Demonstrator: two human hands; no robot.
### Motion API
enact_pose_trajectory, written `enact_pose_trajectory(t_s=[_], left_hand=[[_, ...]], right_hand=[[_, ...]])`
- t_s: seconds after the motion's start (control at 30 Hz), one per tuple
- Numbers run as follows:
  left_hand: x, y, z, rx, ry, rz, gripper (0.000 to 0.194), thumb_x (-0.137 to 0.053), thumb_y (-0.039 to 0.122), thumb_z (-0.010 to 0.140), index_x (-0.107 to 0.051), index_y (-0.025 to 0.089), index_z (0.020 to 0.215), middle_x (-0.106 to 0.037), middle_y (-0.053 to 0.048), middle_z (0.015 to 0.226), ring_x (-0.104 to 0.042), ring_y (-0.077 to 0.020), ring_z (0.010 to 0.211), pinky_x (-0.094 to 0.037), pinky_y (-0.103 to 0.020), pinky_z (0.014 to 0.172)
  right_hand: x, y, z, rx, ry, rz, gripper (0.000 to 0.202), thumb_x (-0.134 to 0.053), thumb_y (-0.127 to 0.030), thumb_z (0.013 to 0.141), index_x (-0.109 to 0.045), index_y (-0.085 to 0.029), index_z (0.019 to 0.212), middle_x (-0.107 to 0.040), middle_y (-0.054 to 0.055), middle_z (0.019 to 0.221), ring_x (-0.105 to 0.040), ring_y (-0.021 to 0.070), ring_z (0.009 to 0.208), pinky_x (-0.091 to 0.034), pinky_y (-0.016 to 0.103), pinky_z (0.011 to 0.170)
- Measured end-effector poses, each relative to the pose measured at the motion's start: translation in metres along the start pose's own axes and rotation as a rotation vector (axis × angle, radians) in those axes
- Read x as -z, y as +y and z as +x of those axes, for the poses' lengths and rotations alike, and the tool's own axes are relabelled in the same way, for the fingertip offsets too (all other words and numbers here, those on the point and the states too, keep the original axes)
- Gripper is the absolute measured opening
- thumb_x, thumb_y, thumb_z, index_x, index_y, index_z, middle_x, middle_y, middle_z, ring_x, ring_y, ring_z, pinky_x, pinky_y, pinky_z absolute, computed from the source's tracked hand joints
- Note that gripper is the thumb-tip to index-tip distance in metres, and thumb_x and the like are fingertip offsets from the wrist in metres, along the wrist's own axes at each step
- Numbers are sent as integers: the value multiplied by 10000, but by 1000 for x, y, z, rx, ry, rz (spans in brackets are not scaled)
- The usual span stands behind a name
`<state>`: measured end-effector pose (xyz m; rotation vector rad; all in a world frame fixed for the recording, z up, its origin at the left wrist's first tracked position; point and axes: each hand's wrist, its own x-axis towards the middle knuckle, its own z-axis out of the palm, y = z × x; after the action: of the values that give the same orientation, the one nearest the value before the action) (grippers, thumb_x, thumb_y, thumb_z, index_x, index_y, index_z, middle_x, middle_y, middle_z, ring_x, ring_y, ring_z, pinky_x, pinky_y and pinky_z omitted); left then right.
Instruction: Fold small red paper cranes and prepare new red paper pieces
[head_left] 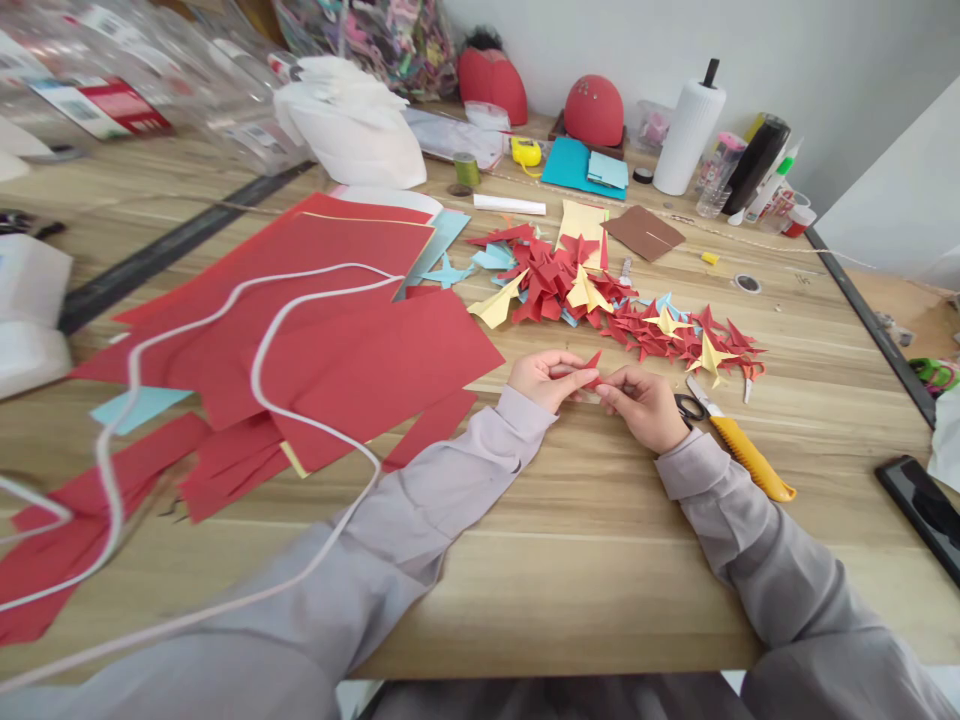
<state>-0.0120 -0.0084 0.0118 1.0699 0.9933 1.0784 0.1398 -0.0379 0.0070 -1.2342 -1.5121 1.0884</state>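
Note:
Between my two hands is a small folded piece of red paper point(592, 366), one pointed tip sticking up. My left hand point(546, 380) pinches it from the left with thumb and fingers. From the right, my right hand point(643, 402) grips its lower edge, fingers curled; part of the paper is hidden by the fingertips. Just beyond the hands lies a heap of folded paper stars point(547, 285), mostly red with some yellow and light blue. A second cluster of red folded stars point(675, 335) continues to the right.
Red paper sheets point(360, 350) are stacked at left, crossed by a white cable point(266, 340). A yellow utility knife point(750, 460) and black-handled scissors point(691, 407) lie beside my right hand. A phone point(919, 505) rests at the right edge. Bottles, tape and boxes line the back.

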Motion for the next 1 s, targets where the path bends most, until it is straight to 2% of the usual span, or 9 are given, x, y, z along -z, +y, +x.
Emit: enact_pose_trajectory(t_s=[0.23,0.47,0.73,1.0], left_hand=[[1,2,0,7,1,68,305,-773,363,539,-647,127,684,-667,-21,580,-567,-106,420,-502,-236,447],[-1,3,-3,18,-57,43,290,-772,357,544,-641,120,648,-639,-29,505,-604,-134,464,-486,-229,441],[1,3,-1,23,-60,-41,363,-827,293,430,-622,110,668,-658,-28,533,-615,-137,462,-515,-238,470],[2,1,2,85,-104,-61,338,-803,303,506,-622,98,705,-660,-43,536,-650,-169,509,-540,-256,484]], right_hand=[[0,-3,-1,-33,-16,13,357,-651,-523,688,-585,-172,697,-587,-5,549,-522,110,468,-428,252,471],[-1,-3,-1,-20,-8,6,338,-669,-488,686,-576,-163,661,-580,-9,526,-518,103,468,-420,240,464],[2,-1,1,-38,2,31,382,-657,-533,674,-558,-165,642,-557,-23,482,-492,95,429,-406,237,440],[-1,-3,0,-44,1,85,366,-642,-531,690,-563,-175,712,-588,-15,570,-521,96,477,-444,244,473]])
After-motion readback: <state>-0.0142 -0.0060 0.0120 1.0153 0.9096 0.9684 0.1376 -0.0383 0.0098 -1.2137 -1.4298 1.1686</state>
